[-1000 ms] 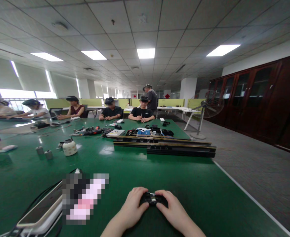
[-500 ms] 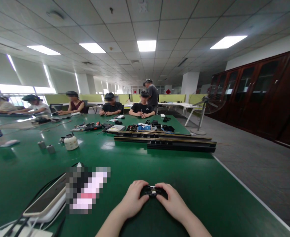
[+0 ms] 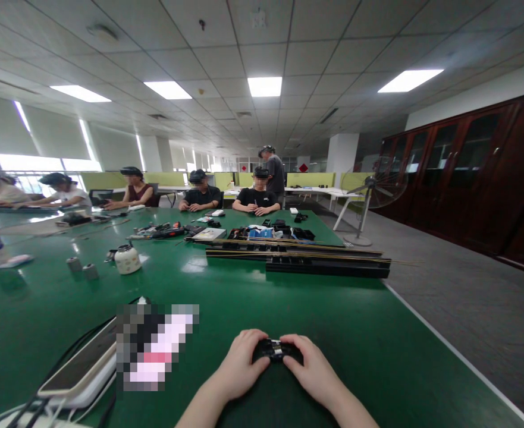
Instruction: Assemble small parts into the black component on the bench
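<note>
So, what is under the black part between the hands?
Only the green table shows below the black part. The left hand and right hand cover its ends, so any contact is hidden.

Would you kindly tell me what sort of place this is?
Probably an open-plan office used as a shared workshop: a long green table strewn with tools, seated people working at its far end, dark wooden glass-door cabinets. Left hand and right hand grip a small black part.

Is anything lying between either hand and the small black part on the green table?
Nothing visible does. The left hand and the right hand both grip the small black part from either side, above the green table. The phone lies well off to the left.
</note>
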Demonstrator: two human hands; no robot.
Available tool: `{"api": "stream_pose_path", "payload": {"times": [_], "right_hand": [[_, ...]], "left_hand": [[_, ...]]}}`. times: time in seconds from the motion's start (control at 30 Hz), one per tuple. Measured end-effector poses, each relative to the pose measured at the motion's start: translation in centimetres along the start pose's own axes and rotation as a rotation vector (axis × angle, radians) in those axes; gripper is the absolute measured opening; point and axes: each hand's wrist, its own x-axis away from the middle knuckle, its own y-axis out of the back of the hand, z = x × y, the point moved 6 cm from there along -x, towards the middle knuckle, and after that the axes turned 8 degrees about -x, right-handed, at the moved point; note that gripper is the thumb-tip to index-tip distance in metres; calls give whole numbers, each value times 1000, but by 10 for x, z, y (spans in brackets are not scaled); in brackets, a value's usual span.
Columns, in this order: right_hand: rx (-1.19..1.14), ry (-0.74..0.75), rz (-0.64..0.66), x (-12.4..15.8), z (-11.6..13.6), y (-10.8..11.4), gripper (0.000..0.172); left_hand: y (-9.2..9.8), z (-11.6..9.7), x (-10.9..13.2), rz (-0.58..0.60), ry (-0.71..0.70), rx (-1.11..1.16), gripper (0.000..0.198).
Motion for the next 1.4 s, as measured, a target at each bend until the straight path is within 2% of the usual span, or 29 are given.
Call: {"api": "stream_pose_path", "payload": {"times": [0.17, 0.57, 0.77, 0.97, 1.17, 1.4], "right_hand": [[-4, 1, 1, 0, 2, 1, 30], [-1, -11, -2, -1, 0, -1, 31], [2, -2, -5, -1, 0, 0, 30], [9, -1, 4, -1, 0, -1, 30], [19, 3, -1, -1, 0, 0, 30], [65, 36, -29, 0, 2, 0, 30]], "left_hand": [[-1, 2, 0, -9, 7, 9, 39], [1, -1, 0, 13, 1, -19, 32], [-1, 3, 0, 1, 27, 13, 44], [0, 1, 0, -8, 6, 19, 36], [-2, 5, 1, -17, 25, 32, 41], [4, -7, 1, -7, -27, -75, 30]]}}
